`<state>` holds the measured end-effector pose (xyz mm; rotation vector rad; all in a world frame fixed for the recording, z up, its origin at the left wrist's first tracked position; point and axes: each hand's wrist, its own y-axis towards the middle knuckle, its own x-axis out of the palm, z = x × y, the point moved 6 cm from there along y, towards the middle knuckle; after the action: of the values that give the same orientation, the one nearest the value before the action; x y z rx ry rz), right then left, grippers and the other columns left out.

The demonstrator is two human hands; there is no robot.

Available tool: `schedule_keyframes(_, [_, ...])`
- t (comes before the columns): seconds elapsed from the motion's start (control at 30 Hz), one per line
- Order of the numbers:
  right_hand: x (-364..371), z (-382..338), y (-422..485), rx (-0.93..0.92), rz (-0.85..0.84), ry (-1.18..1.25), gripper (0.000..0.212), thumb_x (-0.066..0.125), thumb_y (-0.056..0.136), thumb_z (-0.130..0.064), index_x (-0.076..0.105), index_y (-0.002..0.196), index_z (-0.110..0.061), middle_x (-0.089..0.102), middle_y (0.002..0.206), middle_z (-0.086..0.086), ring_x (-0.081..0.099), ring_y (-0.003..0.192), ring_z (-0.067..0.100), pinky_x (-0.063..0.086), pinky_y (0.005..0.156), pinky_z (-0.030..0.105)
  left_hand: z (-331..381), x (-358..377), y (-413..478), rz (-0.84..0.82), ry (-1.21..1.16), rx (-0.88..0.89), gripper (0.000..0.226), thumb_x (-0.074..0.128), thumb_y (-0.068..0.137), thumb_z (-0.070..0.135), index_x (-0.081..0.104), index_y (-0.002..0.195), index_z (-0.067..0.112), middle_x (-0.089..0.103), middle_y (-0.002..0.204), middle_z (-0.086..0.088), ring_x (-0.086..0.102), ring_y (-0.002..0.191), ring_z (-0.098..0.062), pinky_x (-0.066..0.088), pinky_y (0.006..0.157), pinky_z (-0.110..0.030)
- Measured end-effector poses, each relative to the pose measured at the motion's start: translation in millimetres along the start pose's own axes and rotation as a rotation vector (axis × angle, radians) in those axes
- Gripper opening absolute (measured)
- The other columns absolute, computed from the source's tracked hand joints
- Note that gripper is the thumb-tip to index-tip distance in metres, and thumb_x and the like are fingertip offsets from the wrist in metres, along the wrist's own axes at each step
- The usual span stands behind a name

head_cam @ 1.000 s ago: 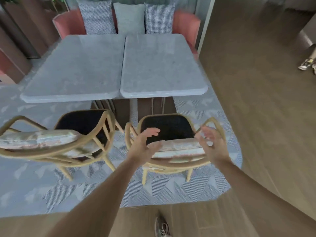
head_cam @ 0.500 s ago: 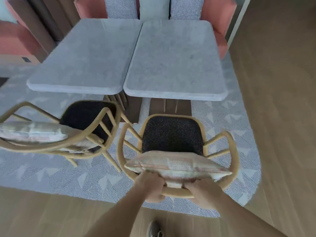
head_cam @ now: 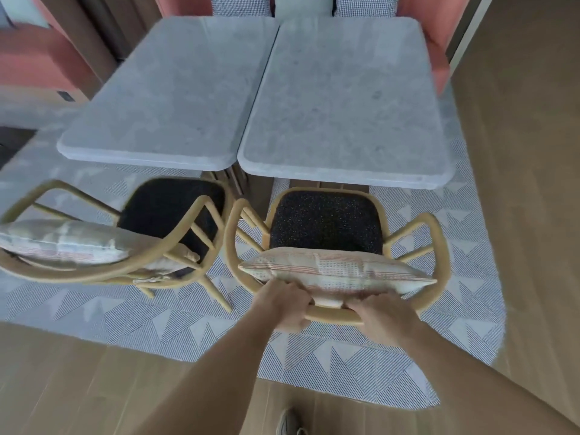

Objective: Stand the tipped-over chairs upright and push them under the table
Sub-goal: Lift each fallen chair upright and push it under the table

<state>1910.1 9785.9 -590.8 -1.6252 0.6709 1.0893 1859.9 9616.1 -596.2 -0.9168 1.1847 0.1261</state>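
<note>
Tan bentwood, the right armchair with the dark speckled seat (head_cam: pixel 326 222) stands upright on the patterned rug, its front edge just short of the near rim of the right grey stone tabletop (head_cam: pixel 345 98); half a second ago a wider strip of rug showed between seat and table, so the chair now sits closer in. Both hands keep the hold they had then: the left hand (head_cam: pixel 284 304) and the right hand (head_cam: pixel 381 318) are curled shut around the curved back rail, side by side, just under the pale striped cushion (head_cam: pixel 335 271) that leans against the backrest. A second earlier both hands were open above that cushion, touching nothing. Just left, the second tan armchair with a black seat (head_cam: pixel 169 208) stands upright too, angled away, with its own pale cushion (head_cam: pixel 62 241), its seat near the left grey tabletop (head_cam: pixel 169 89). The grey-and-white triangle-patterned rug (head_cam: pixel 314 350) lies over the wooden floor (head_cam: pixel 518 152), and a grey shoe (head_cam: pixel 288 422) shows at the bottom edge.
</note>
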Motion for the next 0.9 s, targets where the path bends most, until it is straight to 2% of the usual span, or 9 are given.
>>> schedule_keyframes(0.17, [-7,4,19,-0.001,0.015,-0.051,0.038,0.058,0.096,-0.029,0.057,0.133,-0.035,0.08,0.098,-0.001,0.078,0.087,0.023,0.055,0.075,0.035,-22,-9,9,0.074,0.079,0.027,0.034,0.05,0.098,0.05,0.073,0.109,0.029,0.075,0.092,0.006,0.073,0.093,-0.019,0.052,0.098,-0.038])
schedule_keyframes(0.33, [-4,3,16,-0.001,0.006,-0.035,0.038,0.056,0.097,-0.033,0.057,0.134,-0.038,0.079,0.099,-0.005,0.078,0.087,0.019,0.059,0.079,0.038,-16,-7,7,0.093,0.054,0.056,0.031,0.053,0.098,0.048,0.073,0.108,0.028,0.075,0.095,0.005,0.073,0.095,-0.022,0.055,0.096,-0.041])
schedule_keyframes(0.47, [-6,0,14,0.013,0.01,-0.018,0.035,0.055,0.098,-0.036,0.057,0.133,-0.039,0.079,0.1,-0.007,0.077,0.089,0.017,0.06,0.082,0.037,-17,-7,4,0.115,0.052,0.045,0.03,0.055,0.098,0.048,0.074,0.107,0.028,0.074,0.094,0.005,0.073,0.093,-0.021,0.054,0.09,-0.039])
schedule_keyframes(0.7, [-1,-9,11,0.024,-0.01,-0.006,0.034,0.055,0.1,-0.037,0.057,0.133,-0.04,0.079,0.101,-0.007,0.077,0.087,0.015,0.061,0.079,0.036,-17,2,-2,0.099,0.036,0.037,0.03,0.055,0.097,0.048,0.074,0.108,0.027,0.075,0.095,0.004,0.073,0.095,-0.023,0.058,0.092,-0.042])
schedule_keyframes(0.9, [-1,-14,9,0.027,-0.01,-0.028,0.031,0.055,0.1,-0.034,0.058,0.13,-0.038,0.079,0.098,-0.007,0.077,0.087,0.017,0.06,0.077,0.036,-19,8,-2,0.103,0.017,0.026,0.03,0.054,0.096,0.047,0.074,0.108,0.028,0.075,0.094,0.005,0.072,0.094,-0.022,0.054,0.089,-0.039])
